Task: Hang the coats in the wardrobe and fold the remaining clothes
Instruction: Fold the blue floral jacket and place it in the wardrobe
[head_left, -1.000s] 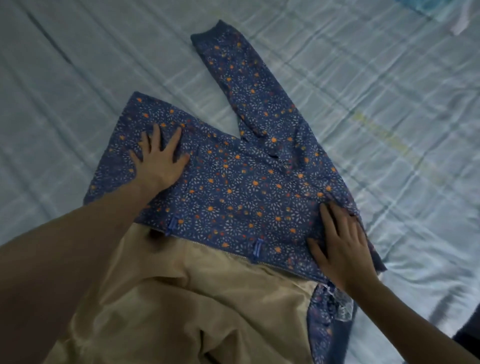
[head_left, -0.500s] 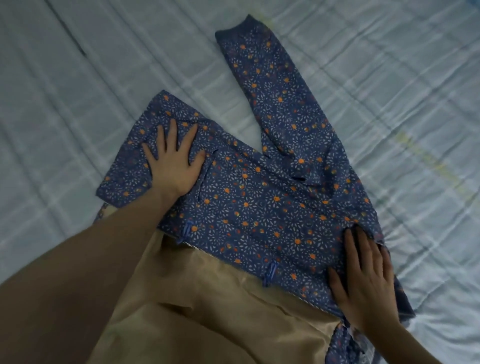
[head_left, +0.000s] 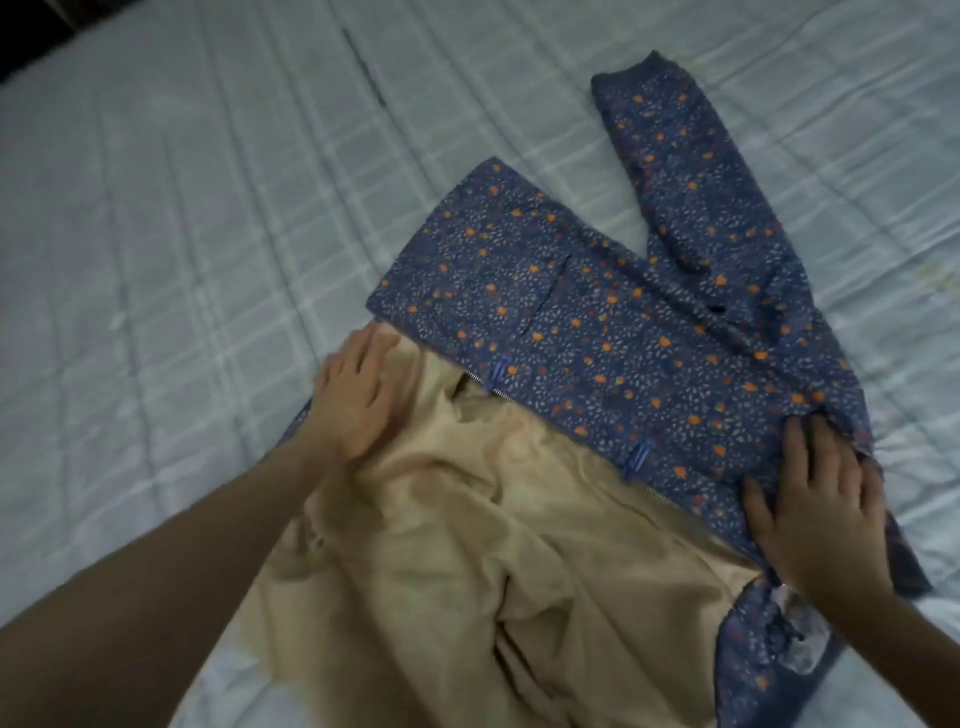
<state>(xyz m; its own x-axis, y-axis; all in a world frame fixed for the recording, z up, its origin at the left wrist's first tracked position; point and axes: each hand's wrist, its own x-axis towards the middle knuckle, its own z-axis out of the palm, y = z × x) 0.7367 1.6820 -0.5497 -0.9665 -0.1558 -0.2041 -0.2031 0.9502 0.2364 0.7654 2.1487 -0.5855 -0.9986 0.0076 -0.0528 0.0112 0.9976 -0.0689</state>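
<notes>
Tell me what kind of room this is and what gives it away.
Most likely a bedroom: a pale quilted bedspread fills the view, and a blue floral jacket with tan lining lies spread on it under both hands.

Both forearms bare, no sleeves in view; left hand (head_left: 358, 392) slightly blurred, right hand (head_left: 826, 499) seemingly ringless.

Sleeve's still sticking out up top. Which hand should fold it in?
Right, probably. The right hand lies flat on the floral jacket near the shoulder, where the sleeve starts. The left hand rests on the beige lining at the opposite edge.
</notes>
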